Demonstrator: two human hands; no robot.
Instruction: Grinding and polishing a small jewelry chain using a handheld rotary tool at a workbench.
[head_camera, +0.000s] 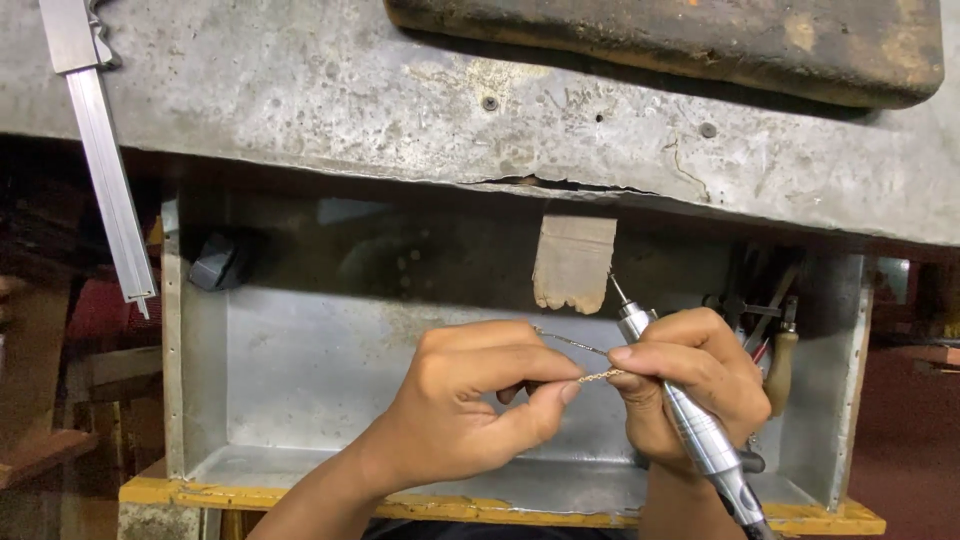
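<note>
Above the metal tray (300, 380) under the worn table (330, 100), both hands pinch a short piece of thin chain (598, 375) between them. The left hand (470, 400) grips one end with thumb and forefinger; the right hand (690, 375) grips the other end and also holds a silver rotary handpiece (690, 425). I judge the chain should stay taut and the wrists low and steady.

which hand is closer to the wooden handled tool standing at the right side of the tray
Right. The right hand, holding the metal rotary handpiece, sits just beside the wooden-handled tool; the left hand is farther away, across the thin chain.
</note>
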